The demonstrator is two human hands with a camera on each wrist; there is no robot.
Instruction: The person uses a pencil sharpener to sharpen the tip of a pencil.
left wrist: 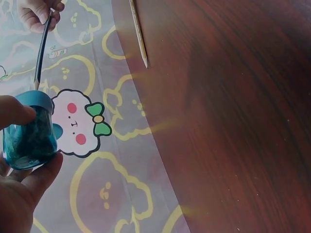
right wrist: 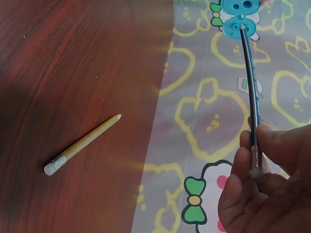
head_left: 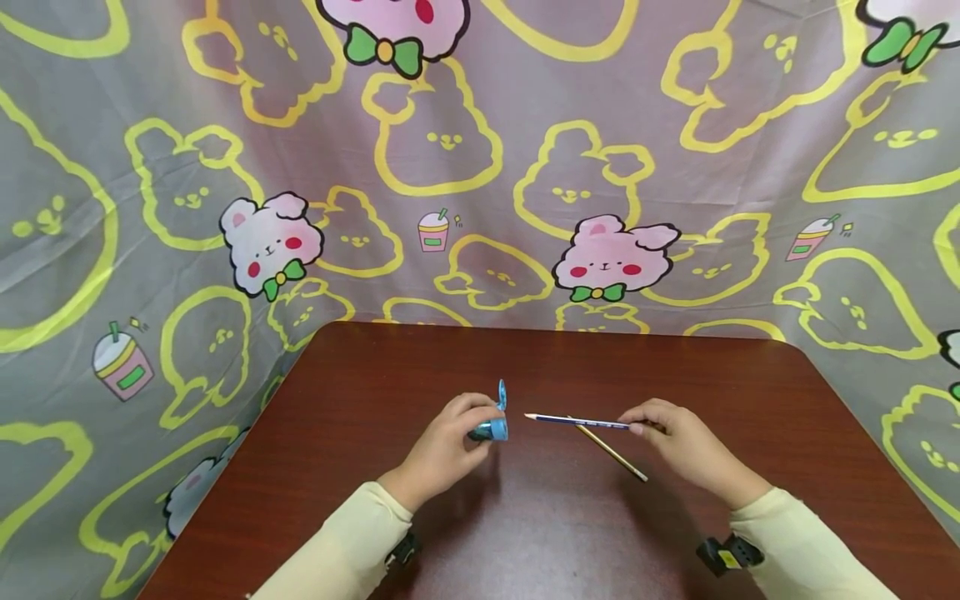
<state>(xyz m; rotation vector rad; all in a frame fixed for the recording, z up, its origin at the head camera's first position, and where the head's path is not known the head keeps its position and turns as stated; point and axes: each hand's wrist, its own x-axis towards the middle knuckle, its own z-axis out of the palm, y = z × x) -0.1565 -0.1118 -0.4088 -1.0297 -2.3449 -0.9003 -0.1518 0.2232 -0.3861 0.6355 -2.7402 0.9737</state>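
Observation:
My left hand (head_left: pixel 452 446) grips a blue pencil sharpener (left wrist: pixel 31 138) with a clear tinted container; its flip lid (head_left: pixel 502 394) stands raised. Two sharpening holes show on the sharpener's face (right wrist: pixel 239 28) in the right wrist view. Between thumb and fingers my right hand (head_left: pixel 678 437) pinches a dark blue pencil (head_left: pixel 577 422) near its eraser end. That pencil's bare wooden tip points at the sharpener; in the head view a small gap lies between them. Below it, a yellow pencil (head_left: pixel 613 452) with a white eraser lies on the table, touched by neither hand.
The brown wooden table (head_left: pixel 375 367) reaches back to a grey cloth (head_left: pixel 480 200) printed with yellow bear outlines and rabbit faces. This cloth hangs behind and along both sides. A dark wrist device (head_left: pixel 727 554) sits at the right sleeve, another (head_left: pixel 401 550) at the left.

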